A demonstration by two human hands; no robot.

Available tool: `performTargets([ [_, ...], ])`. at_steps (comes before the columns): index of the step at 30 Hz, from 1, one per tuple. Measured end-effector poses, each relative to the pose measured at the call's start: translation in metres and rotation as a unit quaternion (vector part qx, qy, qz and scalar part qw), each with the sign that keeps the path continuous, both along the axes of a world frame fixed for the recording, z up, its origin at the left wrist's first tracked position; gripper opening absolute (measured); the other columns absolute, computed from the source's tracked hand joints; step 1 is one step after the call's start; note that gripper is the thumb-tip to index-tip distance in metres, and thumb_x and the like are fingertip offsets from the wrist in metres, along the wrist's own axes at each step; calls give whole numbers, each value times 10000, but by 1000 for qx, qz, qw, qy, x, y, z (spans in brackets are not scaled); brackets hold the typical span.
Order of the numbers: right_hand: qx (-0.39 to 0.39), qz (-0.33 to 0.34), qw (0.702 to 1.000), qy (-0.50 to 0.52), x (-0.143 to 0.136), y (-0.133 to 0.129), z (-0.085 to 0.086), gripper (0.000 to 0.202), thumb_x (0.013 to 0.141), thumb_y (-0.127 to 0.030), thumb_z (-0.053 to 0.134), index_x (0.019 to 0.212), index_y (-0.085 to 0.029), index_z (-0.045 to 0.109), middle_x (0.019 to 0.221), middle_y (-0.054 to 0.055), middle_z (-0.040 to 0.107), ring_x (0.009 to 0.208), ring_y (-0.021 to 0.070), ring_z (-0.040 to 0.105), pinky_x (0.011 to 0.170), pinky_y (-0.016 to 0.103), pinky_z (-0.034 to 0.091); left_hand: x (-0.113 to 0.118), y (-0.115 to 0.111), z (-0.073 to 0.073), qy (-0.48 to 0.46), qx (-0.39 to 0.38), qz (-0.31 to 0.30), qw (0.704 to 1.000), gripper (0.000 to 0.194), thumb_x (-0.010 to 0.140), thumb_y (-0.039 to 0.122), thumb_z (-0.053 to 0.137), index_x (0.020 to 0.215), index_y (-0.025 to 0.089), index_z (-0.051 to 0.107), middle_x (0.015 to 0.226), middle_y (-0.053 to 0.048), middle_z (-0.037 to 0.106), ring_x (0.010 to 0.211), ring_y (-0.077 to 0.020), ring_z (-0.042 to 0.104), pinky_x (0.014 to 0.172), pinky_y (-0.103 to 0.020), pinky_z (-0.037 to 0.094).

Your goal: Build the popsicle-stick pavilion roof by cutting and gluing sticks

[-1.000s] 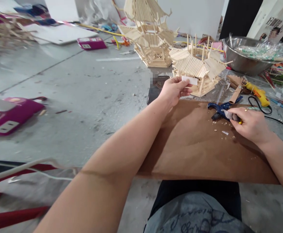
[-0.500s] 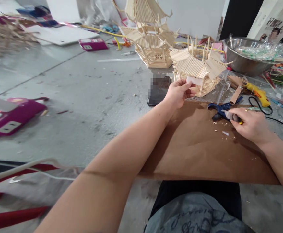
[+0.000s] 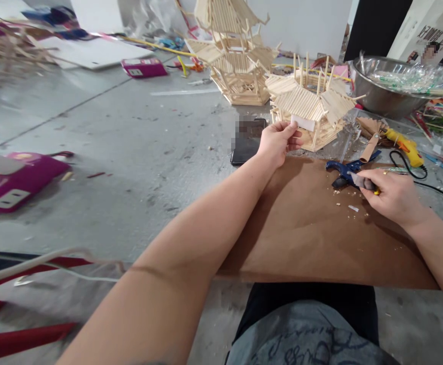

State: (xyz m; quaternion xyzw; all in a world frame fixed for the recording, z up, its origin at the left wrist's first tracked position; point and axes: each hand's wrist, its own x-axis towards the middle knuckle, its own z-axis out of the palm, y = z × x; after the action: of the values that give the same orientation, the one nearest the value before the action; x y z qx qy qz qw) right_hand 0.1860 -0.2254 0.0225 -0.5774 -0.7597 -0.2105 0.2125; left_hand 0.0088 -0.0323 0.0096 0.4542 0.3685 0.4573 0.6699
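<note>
My left hand point(image 3: 278, 141) pinches a small white strip of paper point(image 3: 303, 123) between thumb and fingers. The strip is held at the front of a pavilion model point(image 3: 301, 101) of pale wooden sticks, just under its roof edge. My right hand point(image 3: 394, 195) is closed around what looks like a utility knife point(image 3: 366, 183), with a grey front end and a bit of yellow; the fist hides most of it. That front end overlaps a dark blue tool with curved jaws point(image 3: 345, 172), lying on brown paper point(image 3: 301, 228). I cannot tell whether they touch.
A taller stick pagoda point(image 3: 240, 63) stands behind. A black phone point(image 3: 248, 144) lies left of the pavilion. To the right are a yellow glue gun point(image 3: 406, 147) with its cord and a metal bowl point(image 3: 383, 96). Purple power strips point(image 3: 19, 180) sit at left.
The view has shifted slightly. The left hand and the white strip have moved very little, and the strip shows a bit more plainly. The right hand stays put.
</note>
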Motion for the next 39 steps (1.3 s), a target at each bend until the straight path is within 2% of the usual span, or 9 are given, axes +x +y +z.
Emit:
performTargets([
  [10, -11, -1, 1000, 12, 0, 0, -2, 171, 764, -202, 492, 876, -195, 621, 719, 14, 665, 616, 131, 597, 560, 236, 419, 1, -1, 3, -42, -46, -22, 998, 181, 833, 201, 524, 659, 150, 510, 545, 32, 574, 426, -53, 516, 462, -182, 424],
  [19, 2, 11, 1000, 1, 0, 0, -2, 159, 757, -191, 509, 874, -188, 617, 711, 8, 664, 596, 130, 598, 544, 232, 420, 3, 1, 5, -81, -90, -44, 992, 264, 866, 185, 472, 619, 126, 542, 519, 26, 591, 437, -26, 535, 489, -130, 453],
  [34, -35, -13, 999, 20, -2, -1, 0, 178, 764, -211, 486, 878, -198, 623, 723, 18, 667, 608, 137, 597, 567, 245, 422, 1, 1, 2, -81, -101, -52, 990, 242, 847, 202, 510, 618, 138, 554, 533, 19, 592, 455, -24, 538, 551, -125, 487],
  [37, -34, -15, 999, 16, -1, -1, 0, 183, 771, -213, 486, 891, -202, 624, 744, 19, 675, 626, 138, 608, 575, 240, 425, -6, -5, 2, -66, -96, -75, 990, 262, 859, 179, 480, 613, 127, 552, 523, 8, 588, 454, -28, 537, 533, -125, 478],
  [39, -28, -19, 999, 15, -1, -1, 1, 188, 774, -214, 489, 903, -202, 625, 769, 21, 682, 640, 140, 615, 580, 240, 428, -10, -12, 2, -48, -84, -112, 989, 244, 850, 158, 484, 620, 120, 556, 519, -2, 591, 459, -41, 549, 519, -136, 478],
])
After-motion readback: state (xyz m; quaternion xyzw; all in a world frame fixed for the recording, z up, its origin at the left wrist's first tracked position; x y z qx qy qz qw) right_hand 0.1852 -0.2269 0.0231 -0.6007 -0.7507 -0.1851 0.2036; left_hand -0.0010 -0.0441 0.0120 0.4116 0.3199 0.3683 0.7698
